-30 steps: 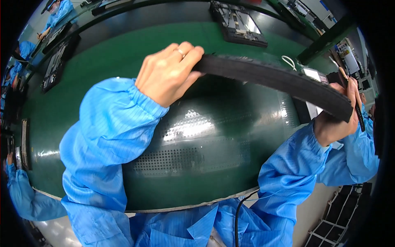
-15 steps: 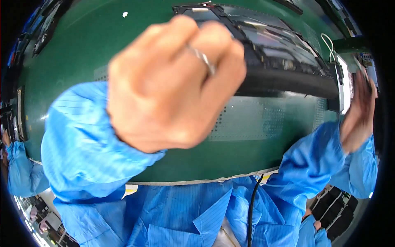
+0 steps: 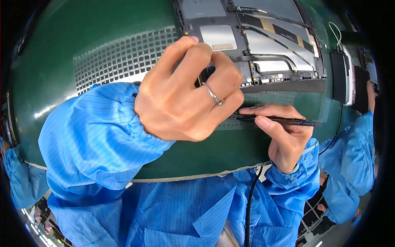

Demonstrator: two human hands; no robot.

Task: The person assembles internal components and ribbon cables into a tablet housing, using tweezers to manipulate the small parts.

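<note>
Hands over opened dark slab-shaped device (image 3: 263,45) on green table (image 3: 82,53) | our left hand (image 3: 187,92) curled, fingertips pinning it steady, holding nothing | our right hand (image 3: 284,131) pinching thin black tweezers (image 3: 279,120) flat, tip toward device edge

Tweezers' tip (image 3: 242,117) behind left hand (image 3: 185,94)

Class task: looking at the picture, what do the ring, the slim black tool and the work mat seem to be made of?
Thin silver ring on the left hand: likely polished metal, it glints. Slim black tweezers in the right hand: probably coated metal, matte dark finish. Green work mat: seemingly rubber or vinyl, smooth with soft light reflections.
</note>
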